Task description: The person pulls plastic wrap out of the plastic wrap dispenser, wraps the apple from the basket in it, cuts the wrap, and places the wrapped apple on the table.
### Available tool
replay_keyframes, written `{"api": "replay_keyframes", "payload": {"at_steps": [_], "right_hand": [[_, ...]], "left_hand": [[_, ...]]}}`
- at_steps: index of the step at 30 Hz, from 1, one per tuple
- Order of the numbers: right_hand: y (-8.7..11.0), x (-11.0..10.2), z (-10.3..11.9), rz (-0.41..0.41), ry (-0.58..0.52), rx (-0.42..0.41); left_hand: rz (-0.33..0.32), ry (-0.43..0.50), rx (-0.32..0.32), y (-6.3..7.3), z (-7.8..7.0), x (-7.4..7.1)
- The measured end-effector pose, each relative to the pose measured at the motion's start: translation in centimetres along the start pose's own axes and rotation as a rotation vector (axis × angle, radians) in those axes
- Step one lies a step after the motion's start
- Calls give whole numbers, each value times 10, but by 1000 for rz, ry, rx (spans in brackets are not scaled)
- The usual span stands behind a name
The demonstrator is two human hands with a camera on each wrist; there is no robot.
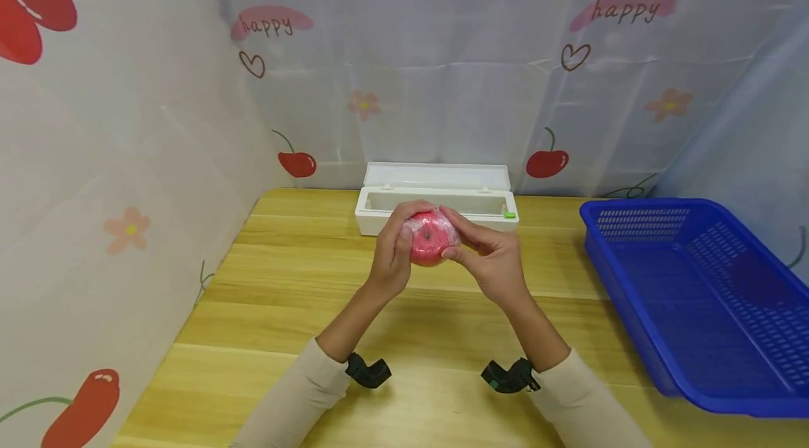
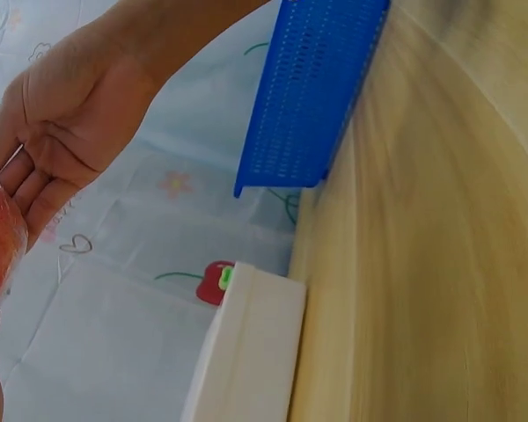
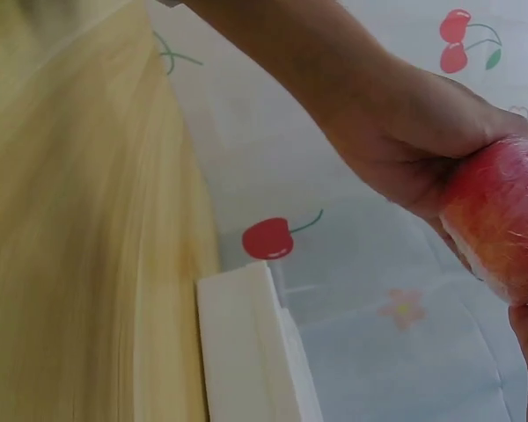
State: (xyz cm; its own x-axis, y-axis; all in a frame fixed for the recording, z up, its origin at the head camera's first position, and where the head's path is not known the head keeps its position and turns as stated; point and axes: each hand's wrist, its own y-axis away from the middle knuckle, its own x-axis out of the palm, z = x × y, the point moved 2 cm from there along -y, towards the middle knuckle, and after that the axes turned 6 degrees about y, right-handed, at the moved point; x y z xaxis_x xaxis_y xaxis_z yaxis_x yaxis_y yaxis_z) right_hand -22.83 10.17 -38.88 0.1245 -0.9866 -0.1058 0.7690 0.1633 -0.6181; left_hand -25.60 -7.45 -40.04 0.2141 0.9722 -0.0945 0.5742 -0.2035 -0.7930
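Note:
A red apple with clear plastic film on its skin is held up above the table between both hands, its dimpled end facing the head camera. My left hand grips its left side, fingers curled over the top. On the other side, my right hand pinches the film-covered apple between thumb and fingers. Creased, shiny film shows on the apple in the right wrist view. Behind the hands stands a long white box, its lid raised and a small green piece at its right end.
A blue plastic basket with perforated sides stands at the right of the wooden table. Patterned sheeting hangs behind the table and along its sides. A black camera mount is strapped to the left wrist, another to the right.

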Motion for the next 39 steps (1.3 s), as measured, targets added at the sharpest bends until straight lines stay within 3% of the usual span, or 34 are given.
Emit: {"api": "replay_keyframes", "payload": {"at_steps": [6, 12, 16, 19, 28, 32, 39], "right_hand": [[1, 7, -2, -1, 291, -178], [3, 10, -3, 26, 464, -293], [5, 10, -4, 12, 532, -330], [6, 10, -5, 4, 564, -352], [6, 11, -2, 59, 565, -380], [7, 10, -3, 73, 569, -378], [7, 11, -3, 42, 592, -370]], "left_hand": [[-56, 90, -161, 2, 4, -1], [-83, 106, -239, 1, 0, 0], [-31, 151, -255, 0, -1, 3], [6, 143, -226, 1, -1, 4], [-12, -37, -145, 2, -1, 3], [-15, -70, -132, 3, 0, 3], [1, 37, -201, 3, 2, 2]]}}
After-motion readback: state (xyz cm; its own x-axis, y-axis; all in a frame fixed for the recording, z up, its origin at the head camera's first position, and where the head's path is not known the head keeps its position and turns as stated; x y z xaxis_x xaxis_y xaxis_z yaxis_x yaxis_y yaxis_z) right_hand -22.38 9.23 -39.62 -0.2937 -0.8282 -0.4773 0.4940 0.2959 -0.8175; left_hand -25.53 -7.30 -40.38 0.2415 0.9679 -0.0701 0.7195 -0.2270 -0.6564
